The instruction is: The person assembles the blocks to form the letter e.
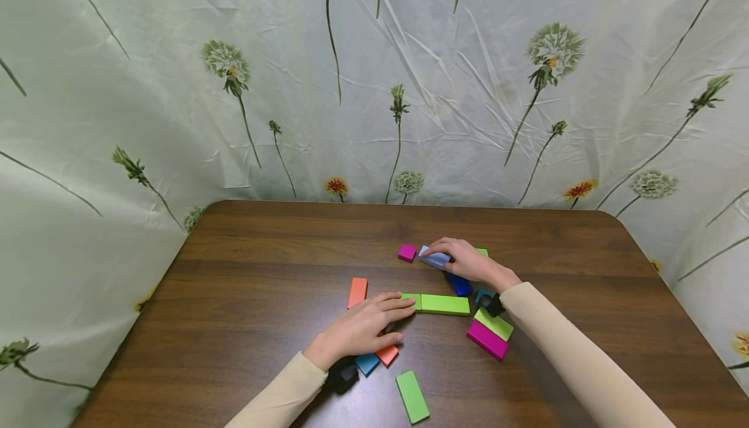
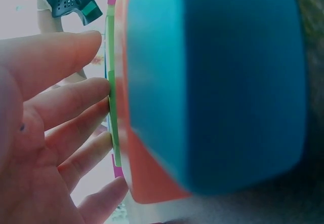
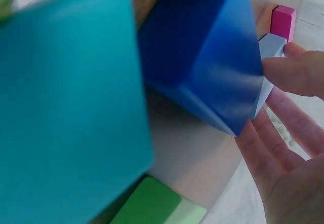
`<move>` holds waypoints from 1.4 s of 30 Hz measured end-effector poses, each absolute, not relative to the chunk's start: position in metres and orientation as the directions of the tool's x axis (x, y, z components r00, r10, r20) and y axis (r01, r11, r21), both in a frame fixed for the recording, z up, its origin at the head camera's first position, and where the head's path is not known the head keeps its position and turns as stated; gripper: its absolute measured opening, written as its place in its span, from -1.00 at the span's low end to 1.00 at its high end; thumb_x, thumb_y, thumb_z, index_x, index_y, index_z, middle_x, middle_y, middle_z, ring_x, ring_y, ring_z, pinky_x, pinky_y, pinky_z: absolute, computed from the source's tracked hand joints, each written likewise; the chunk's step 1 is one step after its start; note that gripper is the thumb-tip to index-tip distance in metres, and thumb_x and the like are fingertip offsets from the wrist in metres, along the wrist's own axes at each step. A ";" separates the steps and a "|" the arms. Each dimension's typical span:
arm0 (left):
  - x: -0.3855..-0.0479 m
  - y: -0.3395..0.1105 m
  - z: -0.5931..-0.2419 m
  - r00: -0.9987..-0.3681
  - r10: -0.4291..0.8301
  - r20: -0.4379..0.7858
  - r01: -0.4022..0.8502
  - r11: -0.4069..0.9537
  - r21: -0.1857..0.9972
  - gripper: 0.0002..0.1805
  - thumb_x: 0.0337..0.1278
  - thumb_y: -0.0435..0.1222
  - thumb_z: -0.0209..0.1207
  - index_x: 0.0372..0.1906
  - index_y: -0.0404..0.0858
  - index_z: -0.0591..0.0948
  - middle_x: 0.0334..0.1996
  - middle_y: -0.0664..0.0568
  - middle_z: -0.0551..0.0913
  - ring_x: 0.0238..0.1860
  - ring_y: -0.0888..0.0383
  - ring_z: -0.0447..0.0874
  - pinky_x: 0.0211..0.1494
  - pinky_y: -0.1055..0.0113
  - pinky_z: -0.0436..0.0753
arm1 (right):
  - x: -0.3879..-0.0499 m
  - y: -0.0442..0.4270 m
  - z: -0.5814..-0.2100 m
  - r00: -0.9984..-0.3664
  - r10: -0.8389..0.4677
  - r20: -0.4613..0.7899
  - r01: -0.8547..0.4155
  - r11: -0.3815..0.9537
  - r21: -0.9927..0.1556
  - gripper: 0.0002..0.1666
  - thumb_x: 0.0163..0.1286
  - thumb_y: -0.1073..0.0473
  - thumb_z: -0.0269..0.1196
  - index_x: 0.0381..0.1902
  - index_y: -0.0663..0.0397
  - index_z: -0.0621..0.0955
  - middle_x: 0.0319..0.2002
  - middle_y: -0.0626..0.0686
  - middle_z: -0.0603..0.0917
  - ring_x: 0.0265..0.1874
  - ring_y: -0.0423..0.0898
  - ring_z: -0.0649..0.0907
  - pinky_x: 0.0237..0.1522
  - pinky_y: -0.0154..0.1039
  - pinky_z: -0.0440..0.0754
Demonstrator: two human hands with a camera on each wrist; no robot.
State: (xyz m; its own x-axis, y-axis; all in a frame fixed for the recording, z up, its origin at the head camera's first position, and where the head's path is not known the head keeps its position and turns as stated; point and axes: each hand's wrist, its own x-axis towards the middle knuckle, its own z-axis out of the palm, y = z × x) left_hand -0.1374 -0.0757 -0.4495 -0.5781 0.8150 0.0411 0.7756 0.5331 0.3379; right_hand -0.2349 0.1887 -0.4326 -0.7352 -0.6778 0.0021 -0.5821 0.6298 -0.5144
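In the head view, my right hand (image 1: 468,262) pinches a light blue block (image 1: 434,257) between thumb and fingers at the far side of the arrangement. The right wrist view shows the thumb on the near face of this light blue block (image 3: 273,46). A dark blue block (image 1: 459,284) lies just below that hand. My left hand (image 1: 363,327) has its fingers stretched out, the tips touching a short lime green block (image 1: 411,302). That block sits end to end with a longer lime green block (image 1: 445,304). Under the left hand, an orange block (image 1: 387,355) is partly covered.
A small magenta block (image 1: 407,252) lies left of the light blue one. Beside the right wrist are teal (image 1: 484,294), lime (image 1: 494,324) and magenta (image 1: 487,340) blocks. Orange (image 1: 357,291), blue (image 1: 368,364) and green (image 1: 412,397) blocks lie nearer the left hand on the wooden table (image 1: 251,324).
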 end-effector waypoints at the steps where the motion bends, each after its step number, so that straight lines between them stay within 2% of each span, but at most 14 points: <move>1: -0.137 -0.076 -0.450 -0.578 0.815 0.043 0.776 0.532 0.338 -0.46 0.35 -0.12 0.10 0.35 -0.23 0.41 0.38 0.05 0.31 0.40 0.04 0.17 0.39 0.22 0.20 | -0.235 0.189 -0.433 -0.737 -0.676 0.004 -0.581 0.630 -0.516 -0.50 0.23 0.55 0.09 0.12 0.19 0.60 0.11 0.27 0.52 0.11 0.23 0.50 0.04 0.14 0.49; 7: -0.138 -0.076 -0.450 -0.575 0.816 0.049 0.777 0.528 0.343 -0.46 0.35 -0.12 0.10 0.35 -0.23 0.41 0.38 0.05 0.31 0.39 0.03 0.18 0.38 0.22 0.21 | -0.237 0.184 -0.431 -0.732 -0.681 0.018 -0.593 0.624 -0.509 -0.50 0.25 0.52 0.10 0.15 0.20 0.57 0.18 0.30 0.46 0.15 0.25 0.46 0.08 0.16 0.46; 13: -0.138 -0.076 -0.451 -0.574 0.818 0.047 0.779 0.527 0.339 -0.46 0.35 -0.11 0.09 0.35 -0.23 0.41 0.38 0.06 0.31 0.40 0.04 0.17 0.39 0.21 0.21 | -0.242 0.169 -0.427 -0.685 -0.729 0.007 -0.640 0.596 -0.485 -0.46 0.30 0.48 0.11 0.25 0.18 0.50 0.31 0.24 0.37 0.27 0.21 0.36 0.17 0.16 0.38; 20: -0.138 -0.076 -0.452 -0.573 0.818 0.053 0.783 0.527 0.330 -0.45 0.35 -0.10 0.10 0.35 -0.22 0.41 0.38 0.07 0.31 0.40 0.05 0.17 0.39 0.22 0.19 | -0.244 0.159 -0.428 -0.629 -0.777 -0.016 -0.694 0.570 -0.439 -0.53 0.32 0.46 0.12 0.17 0.17 0.58 0.29 0.18 0.42 0.24 0.16 0.43 0.13 0.06 0.44; 26: -0.138 -0.077 -0.451 -0.577 0.815 0.052 0.781 0.531 0.330 -0.45 0.35 -0.10 0.10 0.35 -0.22 0.41 0.38 0.07 0.31 0.40 0.05 0.17 0.39 0.23 0.19 | -0.248 0.161 -0.429 -0.641 -0.767 -0.005 -0.684 0.575 -0.449 -0.55 0.28 0.53 0.09 0.08 0.20 0.64 0.27 0.18 0.45 0.20 0.15 0.47 -0.07 -0.12 0.48; 34: -0.138 -0.077 -0.452 -0.576 0.816 0.054 0.781 0.529 0.332 -0.45 0.35 -0.10 0.09 0.35 -0.22 0.41 0.38 0.07 0.31 0.40 0.05 0.17 0.39 0.21 0.18 | -0.251 0.168 -0.432 -0.657 -0.754 0.020 -0.671 0.572 -0.471 -0.54 0.26 0.53 0.06 0.06 0.22 0.65 0.26 0.21 0.46 0.20 0.17 0.46 0.04 -0.01 0.49; 42: -0.138 -0.077 -0.452 -0.576 0.816 0.050 0.781 0.531 0.328 -0.45 0.35 -0.10 0.09 0.35 -0.22 0.41 0.38 0.07 0.31 0.40 0.05 0.17 0.39 0.22 0.18 | -0.249 0.170 -0.431 -0.691 -0.723 -0.006 -0.634 0.610 -0.477 -0.60 0.29 0.48 0.11 0.03 0.18 0.67 0.28 0.28 0.39 0.24 0.24 0.39 0.17 0.12 0.39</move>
State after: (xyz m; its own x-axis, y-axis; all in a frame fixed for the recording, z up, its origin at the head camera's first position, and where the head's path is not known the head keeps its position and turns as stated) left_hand -0.1382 -0.0766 -0.4518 -0.5756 0.8162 0.0497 0.7812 0.5309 0.3285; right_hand -0.2487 0.1704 -0.4307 -0.6911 -0.7228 -0.0058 -0.6335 0.6096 -0.4765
